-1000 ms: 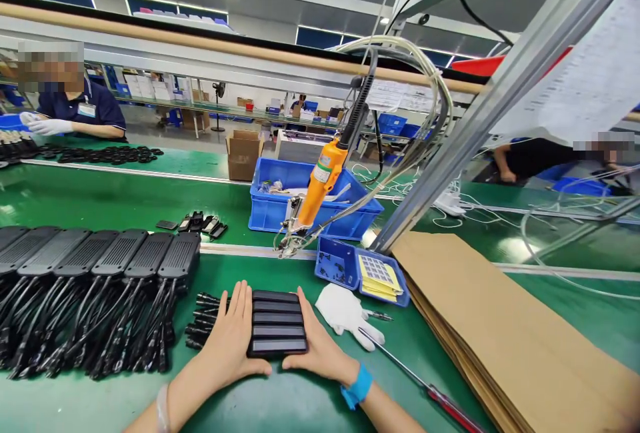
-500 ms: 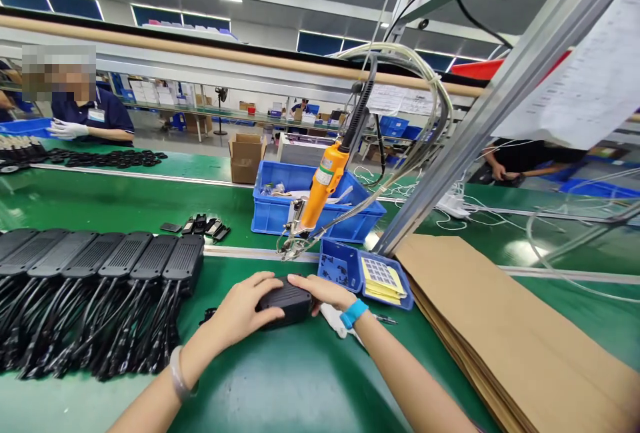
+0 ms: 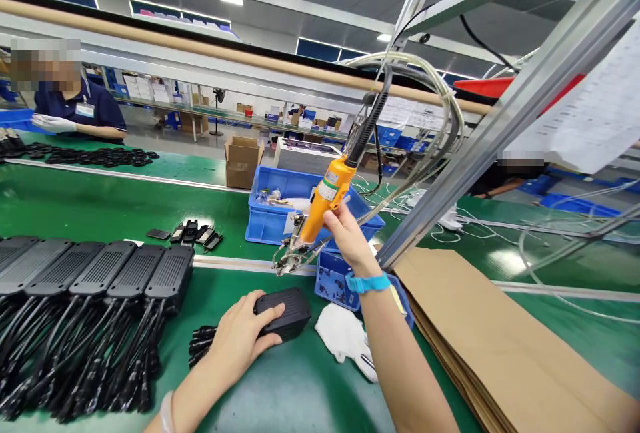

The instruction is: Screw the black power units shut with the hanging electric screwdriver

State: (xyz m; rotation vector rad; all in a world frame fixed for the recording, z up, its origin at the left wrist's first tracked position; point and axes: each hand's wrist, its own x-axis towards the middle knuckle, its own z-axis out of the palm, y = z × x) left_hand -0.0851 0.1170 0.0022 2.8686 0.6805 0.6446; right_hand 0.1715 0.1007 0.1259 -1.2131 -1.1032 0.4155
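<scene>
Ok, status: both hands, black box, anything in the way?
Left hand holding black box. Right hand at orange tool, grip partly hidden. White glove beside box, not on it.

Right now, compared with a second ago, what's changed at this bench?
The right hand has let go of the black casing and moved up and forward to the hanging orange screwdriver, touching its body; a full grip can't be confirmed. The casing now shows a slatted face upward, where narrow sides faced up. The left hand still holds it. The cabled black units, white glove and large blue bin stayed put.
</scene>
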